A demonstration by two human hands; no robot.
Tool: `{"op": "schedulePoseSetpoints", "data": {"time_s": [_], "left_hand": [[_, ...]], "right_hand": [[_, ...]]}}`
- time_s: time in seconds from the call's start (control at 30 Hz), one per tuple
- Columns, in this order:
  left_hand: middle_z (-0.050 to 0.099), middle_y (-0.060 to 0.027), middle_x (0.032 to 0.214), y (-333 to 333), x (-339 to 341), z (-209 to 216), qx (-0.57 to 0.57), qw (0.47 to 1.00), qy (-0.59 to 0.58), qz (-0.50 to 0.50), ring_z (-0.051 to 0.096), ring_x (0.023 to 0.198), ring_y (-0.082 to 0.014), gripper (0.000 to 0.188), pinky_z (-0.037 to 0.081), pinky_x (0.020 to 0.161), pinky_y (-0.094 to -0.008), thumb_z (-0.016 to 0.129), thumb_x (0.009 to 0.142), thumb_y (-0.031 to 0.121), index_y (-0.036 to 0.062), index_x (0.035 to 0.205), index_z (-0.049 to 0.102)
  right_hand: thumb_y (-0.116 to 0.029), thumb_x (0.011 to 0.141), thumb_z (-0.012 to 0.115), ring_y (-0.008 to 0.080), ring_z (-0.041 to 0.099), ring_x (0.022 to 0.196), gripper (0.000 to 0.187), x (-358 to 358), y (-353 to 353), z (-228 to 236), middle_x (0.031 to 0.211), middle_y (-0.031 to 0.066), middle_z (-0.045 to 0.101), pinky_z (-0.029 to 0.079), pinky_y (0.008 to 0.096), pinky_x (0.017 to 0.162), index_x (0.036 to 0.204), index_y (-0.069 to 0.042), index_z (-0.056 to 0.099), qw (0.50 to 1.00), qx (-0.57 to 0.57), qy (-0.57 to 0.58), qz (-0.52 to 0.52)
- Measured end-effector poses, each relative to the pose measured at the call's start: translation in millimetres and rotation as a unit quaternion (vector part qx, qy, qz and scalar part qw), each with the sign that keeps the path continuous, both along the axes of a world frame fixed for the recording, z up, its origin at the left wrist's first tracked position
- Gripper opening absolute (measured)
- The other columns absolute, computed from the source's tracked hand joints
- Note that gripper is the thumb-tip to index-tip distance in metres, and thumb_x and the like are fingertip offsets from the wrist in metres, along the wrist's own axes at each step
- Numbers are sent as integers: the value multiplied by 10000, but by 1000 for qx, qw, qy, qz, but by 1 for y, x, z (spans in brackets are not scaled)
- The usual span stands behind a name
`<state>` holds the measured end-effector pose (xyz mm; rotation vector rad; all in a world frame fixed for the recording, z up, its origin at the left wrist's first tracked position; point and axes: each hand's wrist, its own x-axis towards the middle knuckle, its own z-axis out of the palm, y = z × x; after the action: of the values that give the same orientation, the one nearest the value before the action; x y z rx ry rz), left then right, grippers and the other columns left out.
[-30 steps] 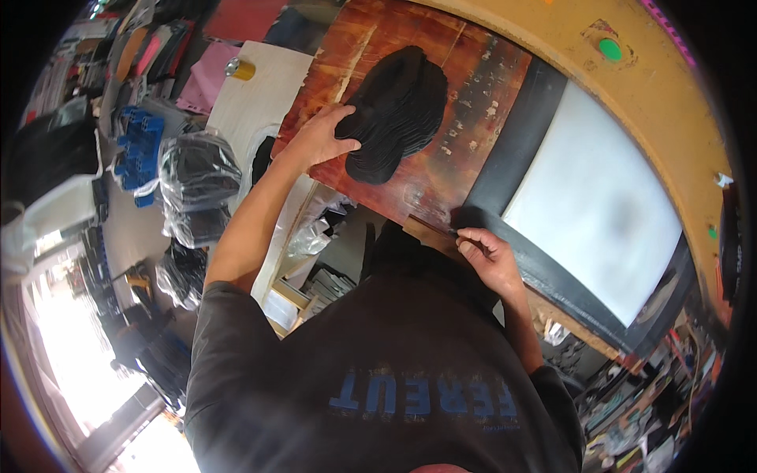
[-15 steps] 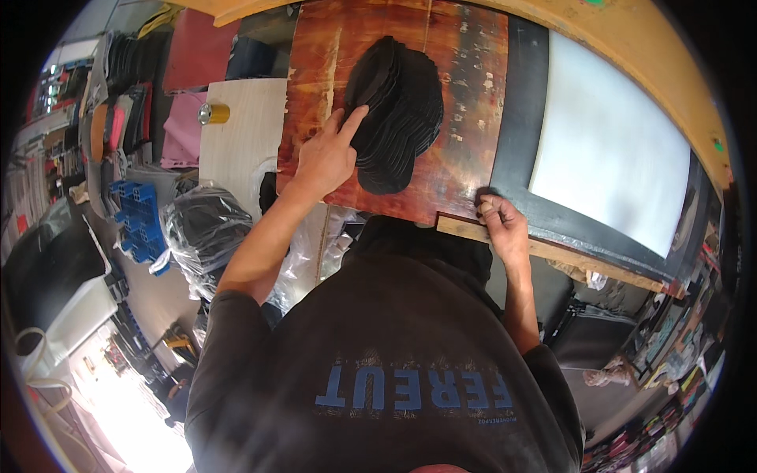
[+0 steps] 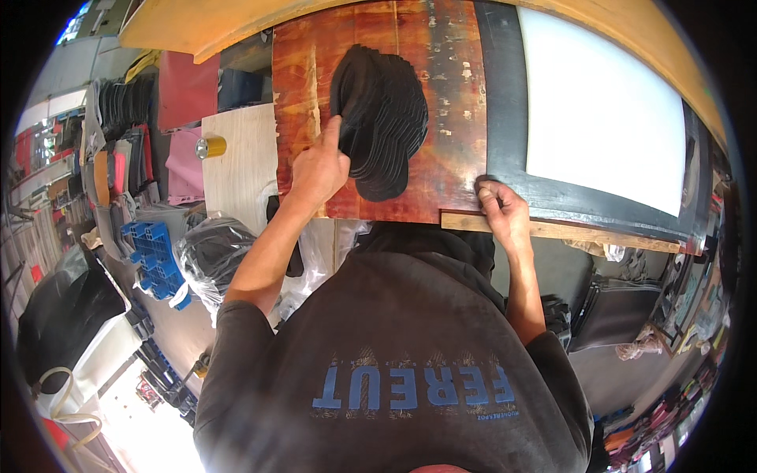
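Note:
A fanned stack of black, sole-shaped flat pieces (image 3: 382,118) lies on the reddish-brown, worn board (image 3: 300,87). At its left side my left hand (image 3: 322,167) has the index finger stretched out, its tip touching the stack's edge; the other fingers are bent, and nothing shows in the hand. My right hand (image 3: 505,209) rests at the near edge of the work surface, by the board's near right corner and above a wooden strip (image 3: 552,228). Its thumb and fingers are pressed together; whatever lies between them is hidden.
A white panel (image 3: 607,102) sits in the black surface (image 3: 505,94) to the right. Overhead curves a yellow machine beam (image 3: 236,27). Left of the board are a pale wooden board (image 3: 240,150) and a gold can (image 3: 211,147). A blue plastic crate (image 3: 154,256) is lower left.
The whole view has shifted and turned slightly. My left index finger has drawn back from over the stack to its left edge. My right hand stays at the work surface's near edge.

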<state>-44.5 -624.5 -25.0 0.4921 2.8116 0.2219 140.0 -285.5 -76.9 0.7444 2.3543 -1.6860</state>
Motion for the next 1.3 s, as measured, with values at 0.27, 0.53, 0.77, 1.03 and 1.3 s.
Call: {"op": "schedulePoseSetpoints", "data": {"time_s": [0.27,0.53,0.77,1.03,1.3], "left_hand": [[742,-288,1151,-4,-14,-6,55,996,52,51,729,1025,-453,672,576,898,-514,704,980,361,-16,1501,511],[702,-180,1282,-2,-3,-4,111,990,77,29,672,1182,-424,570,549,996,-500,726,972,385,17,1397,631],[496,-303,1546,18,13,-8,122,990,29,59,522,1408,-463,853,439,1169,-502,754,954,446,-76,1548,436],[398,-361,1613,27,18,-6,118,989,-20,84,395,1516,-491,1177,349,1248,-525,817,848,627,-105,1611,300],[295,-352,1673,15,14,1,184,973,-94,102,305,1565,-491,1358,293,1281,-534,858,749,703,-57,1663,202]], "right_hand": [[-201,1012,702,260,766,965,244,-4,-4,6,1070,156,798,577,356,890,1166,-31,783,1000,26,1,-7],[-204,1021,683,238,765,952,270,-9,-3,18,1037,153,800,579,351,887,1190,-16,778,999,30,-31,3],[-190,1069,668,231,737,1108,546,-63,-45,23,1322,190,713,612,332,946,1494,122,525,939,-322,-19,-120],[-236,1060,705,241,757,935,276,-133,-81,3,1034,89,722,653,392,836,1214,-12,658,856,-497,-69,-122],[-345,1007,779,152,683,835,508,-166,-107,25,1057,67,744,578,325,753,1338,24,669,973,-224,-49,43]]}}
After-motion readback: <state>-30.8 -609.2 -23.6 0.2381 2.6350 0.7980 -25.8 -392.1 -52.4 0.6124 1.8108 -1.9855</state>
